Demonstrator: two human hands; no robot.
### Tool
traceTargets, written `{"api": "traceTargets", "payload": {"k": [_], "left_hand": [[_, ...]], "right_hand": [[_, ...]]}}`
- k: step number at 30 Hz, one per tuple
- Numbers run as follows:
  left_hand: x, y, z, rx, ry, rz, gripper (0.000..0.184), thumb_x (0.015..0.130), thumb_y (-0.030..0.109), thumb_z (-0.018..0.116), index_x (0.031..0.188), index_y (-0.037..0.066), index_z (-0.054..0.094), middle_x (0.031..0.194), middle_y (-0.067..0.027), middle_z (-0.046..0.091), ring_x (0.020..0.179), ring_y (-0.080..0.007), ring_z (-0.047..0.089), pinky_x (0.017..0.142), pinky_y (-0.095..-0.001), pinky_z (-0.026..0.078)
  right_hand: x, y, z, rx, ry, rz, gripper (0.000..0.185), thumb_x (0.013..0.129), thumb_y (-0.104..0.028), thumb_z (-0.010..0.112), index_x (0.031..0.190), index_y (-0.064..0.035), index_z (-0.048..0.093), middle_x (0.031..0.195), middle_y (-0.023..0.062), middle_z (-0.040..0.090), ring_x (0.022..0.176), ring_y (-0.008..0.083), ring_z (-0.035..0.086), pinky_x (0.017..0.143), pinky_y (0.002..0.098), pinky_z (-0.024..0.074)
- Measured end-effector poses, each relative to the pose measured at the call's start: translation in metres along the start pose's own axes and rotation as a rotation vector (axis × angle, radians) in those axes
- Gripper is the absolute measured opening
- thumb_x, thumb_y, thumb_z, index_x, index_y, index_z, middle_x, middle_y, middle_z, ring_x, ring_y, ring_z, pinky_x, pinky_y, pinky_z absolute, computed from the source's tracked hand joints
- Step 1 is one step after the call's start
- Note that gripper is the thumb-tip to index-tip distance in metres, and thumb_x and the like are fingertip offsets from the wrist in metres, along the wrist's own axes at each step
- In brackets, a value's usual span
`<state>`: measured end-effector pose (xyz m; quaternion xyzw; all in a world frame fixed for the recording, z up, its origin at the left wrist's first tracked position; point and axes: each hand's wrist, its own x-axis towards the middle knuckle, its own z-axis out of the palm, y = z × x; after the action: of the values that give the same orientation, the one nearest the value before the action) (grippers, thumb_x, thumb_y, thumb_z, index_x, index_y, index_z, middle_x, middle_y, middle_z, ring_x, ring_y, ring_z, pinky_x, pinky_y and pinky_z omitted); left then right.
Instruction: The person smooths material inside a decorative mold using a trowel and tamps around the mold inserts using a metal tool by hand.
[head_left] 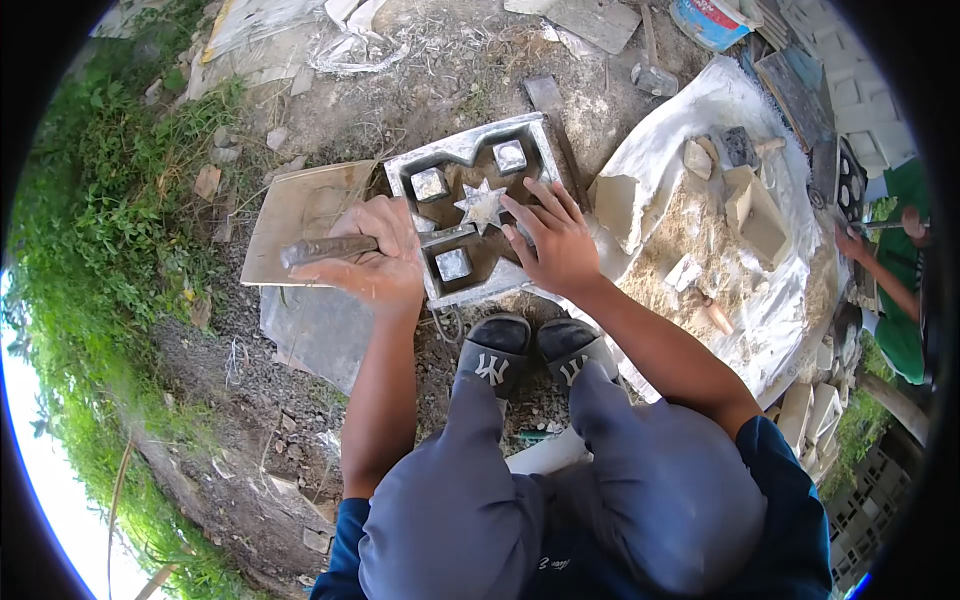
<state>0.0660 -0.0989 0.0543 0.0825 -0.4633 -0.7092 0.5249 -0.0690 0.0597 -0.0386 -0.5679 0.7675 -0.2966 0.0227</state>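
A square grey metal mould point(402, 163) lies on the ground before my feet, with square blocks and a star-shaped piece point(482, 206) inside. My left hand point(375, 255) is closed around the handle of a tool point(330, 250); a flat metal part reaches from it over the mould's left side. My right hand point(553, 238) rests on the mould's right part beside the star, fingers spread and holding nothing. A thin board point(300, 215) lies under and left of my left hand.
A white sack point(650, 130) with sand, stones and a brush-like tool point(716, 316) lies right. A bucket point(715, 22) stands at the top right. Another person point(900, 270) is at the far right edge. Plants point(110, 170) grow left. A grey slab point(315, 330) lies lower left.
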Motion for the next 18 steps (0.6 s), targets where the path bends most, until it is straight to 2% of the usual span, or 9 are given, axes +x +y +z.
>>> {"api": "traceTargets", "payload": {"k": [4, 7, 10, 13, 18], "left_hand": [[0.002, 0.015, 0.015, 0.101, -0.089, 0.042, 0.089, 0.08, 0.092, 0.017, 0.059, 0.009, 0.041, 0.051, -0.0017, 0.039, 0.042, -0.0137, 0.034, 0.041, -0.0255, 0.026], [0.005, 0.022, 0.013, 0.073, -0.128, 0.028, 0.089, 0.083, 0.09, 0.015, 0.059, 0.009, 0.042, 0.05, -0.0025, 0.04, 0.04, -0.014, 0.034, 0.041, -0.0261, 0.028], [0.008, 0.026, 0.009, -0.01, -0.14, 0.124, 0.09, 0.083, 0.089, 0.015, 0.06, 0.008, 0.044, 0.05, -0.0037, 0.042, 0.041, -0.0147, 0.036, 0.041, -0.0264, 0.028], [0.002, 0.017, 0.008, 0.028, -0.052, 0.104, 0.09, 0.084, 0.089, 0.016, 0.061, 0.007, 0.046, 0.05, -0.0036, 0.042, 0.04, -0.0141, 0.036, 0.041, -0.0265, 0.029], [-0.026, -0.001, 0.018, 0.213, 0.0, 0.33, 0.085, 0.089, 0.083, 0.027, 0.061, 0.006, 0.048, 0.051, -0.0044, 0.048, 0.041, -0.0139, 0.042, 0.042, -0.0251, 0.03]], "right_hand": [[0.003, 0.003, 0.001, -0.008, -0.012, -0.001, 0.04, 0.097, -0.024, 0.058, 0.135, -0.0122, 0.058, 0.107, 0.0079, 0.068, 0.135, 0.0257, 0.046, 0.118, 0.0482, 0.0289], [0.004, 0.002, 0.0, 0.002, -0.014, -0.004, 0.04, 0.096, -0.024, 0.058, 0.135, -0.0121, 0.058, 0.106, 0.0079, 0.068, 0.134, 0.0259, 0.046, 0.118, 0.0484, 0.0291], [0.002, 0.002, 0.001, 0.004, -0.001, -0.001, 0.04, 0.096, -0.023, 0.058, 0.135, -0.0119, 0.058, 0.105, 0.0078, 0.068, 0.135, 0.0261, 0.046, 0.118, 0.0485, 0.0293], [0.003, 0.002, 0.0, 0.009, 0.002, -0.01, 0.04, 0.096, -0.023, 0.059, 0.134, -0.0116, 0.058, 0.105, 0.0078, 0.068, 0.134, 0.0264, 0.046, 0.117, 0.0486, 0.0296], [0.003, 0.003, 0.001, 0.024, 0.026, -0.008, 0.04, 0.096, -0.023, 0.06, 0.134, -0.0114, 0.058, 0.103, 0.0079, 0.069, 0.134, 0.0265, 0.048, 0.117, 0.0486, 0.0298]]}}
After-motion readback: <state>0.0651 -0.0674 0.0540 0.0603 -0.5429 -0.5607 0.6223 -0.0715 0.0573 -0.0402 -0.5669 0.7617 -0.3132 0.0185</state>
